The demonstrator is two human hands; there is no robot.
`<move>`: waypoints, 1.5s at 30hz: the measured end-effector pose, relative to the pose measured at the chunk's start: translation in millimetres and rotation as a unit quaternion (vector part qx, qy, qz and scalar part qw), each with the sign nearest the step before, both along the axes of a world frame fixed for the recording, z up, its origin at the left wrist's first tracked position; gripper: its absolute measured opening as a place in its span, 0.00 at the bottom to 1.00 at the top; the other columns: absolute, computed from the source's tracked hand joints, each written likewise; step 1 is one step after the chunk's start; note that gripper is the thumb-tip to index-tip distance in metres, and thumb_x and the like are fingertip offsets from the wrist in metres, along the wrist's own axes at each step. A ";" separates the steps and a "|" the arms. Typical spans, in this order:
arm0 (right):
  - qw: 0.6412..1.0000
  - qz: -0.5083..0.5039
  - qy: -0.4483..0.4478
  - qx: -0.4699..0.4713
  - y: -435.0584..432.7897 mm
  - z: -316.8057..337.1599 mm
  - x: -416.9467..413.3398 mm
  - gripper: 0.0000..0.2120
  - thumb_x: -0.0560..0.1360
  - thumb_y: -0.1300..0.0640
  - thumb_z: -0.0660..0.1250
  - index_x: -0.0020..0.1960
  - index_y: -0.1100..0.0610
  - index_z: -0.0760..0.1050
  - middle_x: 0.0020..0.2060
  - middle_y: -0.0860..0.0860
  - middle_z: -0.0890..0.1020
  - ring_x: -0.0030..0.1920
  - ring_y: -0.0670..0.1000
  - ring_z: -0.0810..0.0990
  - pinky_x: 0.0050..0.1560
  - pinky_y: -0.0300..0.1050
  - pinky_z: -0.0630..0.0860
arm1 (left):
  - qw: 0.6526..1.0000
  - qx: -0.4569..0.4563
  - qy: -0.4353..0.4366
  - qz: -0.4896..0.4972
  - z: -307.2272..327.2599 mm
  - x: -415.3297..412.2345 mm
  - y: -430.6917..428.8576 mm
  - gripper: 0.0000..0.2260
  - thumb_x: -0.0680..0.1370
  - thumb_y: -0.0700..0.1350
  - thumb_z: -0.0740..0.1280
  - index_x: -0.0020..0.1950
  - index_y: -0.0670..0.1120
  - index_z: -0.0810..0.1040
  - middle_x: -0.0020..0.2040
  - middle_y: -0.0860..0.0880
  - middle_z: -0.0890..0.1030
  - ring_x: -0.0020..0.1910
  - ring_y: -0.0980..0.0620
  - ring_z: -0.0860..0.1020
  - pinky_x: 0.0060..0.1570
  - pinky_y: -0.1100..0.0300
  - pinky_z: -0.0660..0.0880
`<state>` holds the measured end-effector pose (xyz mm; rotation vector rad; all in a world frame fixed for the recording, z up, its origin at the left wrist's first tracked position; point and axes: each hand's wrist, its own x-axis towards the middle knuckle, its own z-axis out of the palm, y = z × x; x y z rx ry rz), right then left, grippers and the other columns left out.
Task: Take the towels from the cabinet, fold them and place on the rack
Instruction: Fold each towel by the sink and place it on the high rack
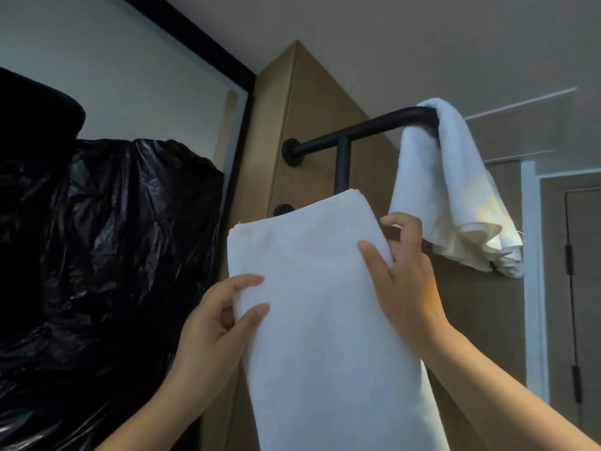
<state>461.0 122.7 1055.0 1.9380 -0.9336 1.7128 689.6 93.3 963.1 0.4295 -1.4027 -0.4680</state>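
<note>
A folded white towel (318, 304) hangs over a lower bar of the black wall rack (344, 138); that bar is hidden under the cloth. My left hand (214, 330) pinches the towel's left edge between thumb and fingers. My right hand (403, 275) grips its right edge near the top, thumb on the front face and fingers curled behind. A second white towel (455, 190), loosely bunched, is draped over the outer end of the rack's top bar, up and to the right of my hands.
The rack is fixed to a tall wooden cabinet panel (312, 102). Crumpled black plastic sheeting (107, 255) fills the left side beside a black-framed white wall. A brown door (582, 288) with a white frame stands at the right.
</note>
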 end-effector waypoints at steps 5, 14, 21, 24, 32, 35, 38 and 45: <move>0.986 -0.078 0.142 -0.030 6.6 31.3 -2.1 0.04 0.82 0.50 0.58 0.51 0.41 0.65 0.40 0.37 0.76 0.46 0.34 0.76 0.42 0.23 0.68 | 0.998 -0.045 -0.020 0.037 38.8 10.6 -12.9 0.16 0.75 0.43 0.71 0.58 0.61 0.79 0.59 0.57 0.79 0.54 0.55 0.81 0.55 0.50 0.79; 0.950 -0.157 0.269 0.011 5.7 98.3 -0.9 0.09 0.80 0.48 0.63 0.59 0.39 0.69 0.53 0.39 0.78 0.49 0.39 0.75 0.49 0.24 0.66 | 0.971 -0.125 -0.095 0.182 97.7 23.6 -48.3 0.16 0.75 0.49 0.71 0.60 0.65 0.76 0.55 0.64 0.75 0.50 0.63 0.76 0.47 0.69 0.71; 0.940 -0.226 0.237 -0.093 9.7 181.7 -6.5 0.13 0.78 0.53 0.67 0.63 0.48 0.76 0.43 0.43 0.77 0.46 0.49 0.76 0.48 0.42 0.68 | 0.968 -0.121 -0.082 0.205 198.7 -9.5 -60.4 0.16 0.77 0.49 0.69 0.65 0.54 0.75 0.58 0.46 0.77 0.56 0.46 0.76 0.61 0.52 0.74; 0.935 -0.260 0.216 -0.106 10.8 212.2 -11.1 0.15 0.77 0.52 0.68 0.63 0.47 0.77 0.48 0.46 0.82 0.51 0.55 0.78 0.49 0.45 0.70 | 0.974 -0.134 -0.078 0.168 235.2 -21.9 -66.5 0.15 0.78 0.49 0.68 0.65 0.54 0.76 0.62 0.52 0.77 0.59 0.49 0.76 0.62 0.46 0.74; 0.940 -0.274 0.167 -0.116 -1.0 244.9 -12.1 0.15 0.77 0.50 0.67 0.63 0.45 0.77 0.58 0.50 0.81 0.60 0.55 0.76 0.56 0.45 0.68 | 0.973 -0.152 -0.035 0.170 278.6 -48.7 -104.2 0.11 0.79 0.49 0.66 0.61 0.51 0.77 0.62 0.55 0.76 0.59 0.57 0.72 0.57 0.61 0.68; 0.946 -0.270 0.135 -0.120 -9.7 244.4 -14.1 0.14 0.79 0.48 0.64 0.63 0.46 0.76 0.61 0.49 0.80 0.62 0.54 0.76 0.56 0.45 0.68 | 0.977 -0.137 -0.036 0.161 286.5 -61.7 -118.8 0.08 0.79 0.51 0.65 0.57 0.52 0.77 0.59 0.55 0.76 0.58 0.55 0.74 0.57 0.59 0.70; 0.923 -0.346 0.108 -0.134 -16.2 235.5 -17.5 0.15 0.80 0.43 0.58 0.61 0.47 0.78 0.58 0.53 0.81 0.59 0.58 0.75 0.50 0.46 0.64 | 0.985 -0.101 -0.041 0.131 296.1 -73.6 -129.4 0.12 0.81 0.56 0.58 0.56 0.50 0.74 0.55 0.52 0.77 0.54 0.52 0.75 0.52 0.57 0.69; 0.889 -0.431 0.141 -0.069 -12.9 236.5 -9.0 0.28 0.77 0.36 0.57 0.59 0.58 0.77 0.60 0.56 0.79 0.61 0.59 0.75 0.51 0.49 0.64 | 0.981 -0.086 -0.079 0.155 303.9 -75.1 -143.6 0.13 0.82 0.58 0.52 0.57 0.54 0.71 0.52 0.53 0.75 0.53 0.51 0.73 0.53 0.57 0.65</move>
